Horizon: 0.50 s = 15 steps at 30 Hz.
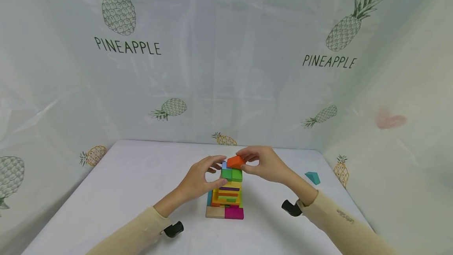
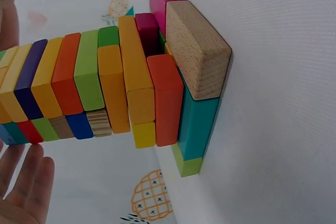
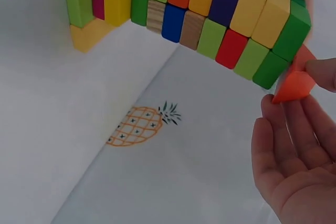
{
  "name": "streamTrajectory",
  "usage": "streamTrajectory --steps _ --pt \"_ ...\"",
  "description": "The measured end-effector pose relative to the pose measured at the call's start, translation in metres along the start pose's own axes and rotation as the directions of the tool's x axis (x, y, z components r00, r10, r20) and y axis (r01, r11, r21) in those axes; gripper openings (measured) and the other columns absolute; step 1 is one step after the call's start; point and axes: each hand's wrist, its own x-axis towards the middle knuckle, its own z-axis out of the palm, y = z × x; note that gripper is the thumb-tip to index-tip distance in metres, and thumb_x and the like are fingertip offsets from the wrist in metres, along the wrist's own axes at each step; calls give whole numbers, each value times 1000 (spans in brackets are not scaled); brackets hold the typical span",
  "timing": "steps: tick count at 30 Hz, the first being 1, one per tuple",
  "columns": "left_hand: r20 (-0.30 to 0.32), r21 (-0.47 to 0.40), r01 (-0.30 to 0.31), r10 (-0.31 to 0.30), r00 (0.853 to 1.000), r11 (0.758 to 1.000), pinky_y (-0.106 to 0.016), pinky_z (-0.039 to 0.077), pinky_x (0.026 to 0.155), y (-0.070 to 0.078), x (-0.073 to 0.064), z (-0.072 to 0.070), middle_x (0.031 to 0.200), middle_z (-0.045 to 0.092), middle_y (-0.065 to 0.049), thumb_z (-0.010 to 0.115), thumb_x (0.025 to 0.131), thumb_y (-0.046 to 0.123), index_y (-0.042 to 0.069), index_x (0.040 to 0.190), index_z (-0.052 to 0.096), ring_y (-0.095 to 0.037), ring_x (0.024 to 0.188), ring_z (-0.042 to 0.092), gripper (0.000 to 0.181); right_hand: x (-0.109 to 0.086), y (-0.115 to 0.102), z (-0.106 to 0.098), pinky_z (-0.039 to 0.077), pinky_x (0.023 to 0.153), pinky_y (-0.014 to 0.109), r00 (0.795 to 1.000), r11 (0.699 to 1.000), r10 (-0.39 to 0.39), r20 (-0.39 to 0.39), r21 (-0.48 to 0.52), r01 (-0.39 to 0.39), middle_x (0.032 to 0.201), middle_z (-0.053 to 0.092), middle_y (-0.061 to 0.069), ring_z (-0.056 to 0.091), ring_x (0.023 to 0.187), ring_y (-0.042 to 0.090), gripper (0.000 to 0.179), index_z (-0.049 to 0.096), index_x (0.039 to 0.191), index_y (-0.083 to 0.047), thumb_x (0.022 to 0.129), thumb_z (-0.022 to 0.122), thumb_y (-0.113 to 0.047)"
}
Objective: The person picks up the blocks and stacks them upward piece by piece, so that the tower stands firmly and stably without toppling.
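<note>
A tall tower of coloured wooden blocks (image 1: 229, 194) stands mid-table, with green blocks (image 1: 231, 174) near its top. My right hand (image 1: 265, 163) pinches an orange-red wedge-shaped block (image 1: 235, 162) between thumb and fingers at the top of the tower. In the right wrist view, this wedge block (image 3: 295, 85) lies against the green end block; whether it bears its full weight there I cannot tell. My left hand (image 1: 199, 178) spans the tower's upper left, thumb near the green blocks and fingers extended behind. In the left wrist view its fingers (image 2: 37, 182) reach close to the red block.
A teal wedge-shaped block (image 1: 313, 178) lies apart on the right of the white table (image 1: 141, 176). A pale curtain (image 1: 226, 58) printed with pineapples hangs behind and at the sides. Black wrist cameras (image 1: 174, 229) sit under both sleeves.
</note>
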Motion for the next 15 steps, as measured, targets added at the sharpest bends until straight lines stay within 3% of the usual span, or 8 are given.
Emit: streamTrajectory --steps 8,15 --pt "0 -13 -23 23 1000 1000 -38 61 97 0 -1 0 141 65 3 83 94 35 20 153 54 -29 116 69 67 5 -2 8 63 94 40 1000 1000 -4 16 30 3 121 76 2 73 102 15 34 74 128 -9 96 81 -14" --pt "5 -14 -23 23 1000 1000 -38 61 96 -1 -1 0 139 65 5 83 94 36 24 154 54 -24 117 68 67 6 -3 11 62 94 37 1000 1000 6 26 29 -7 122 76 0 71 103 14 35 74 130 -11 96 80 -15"
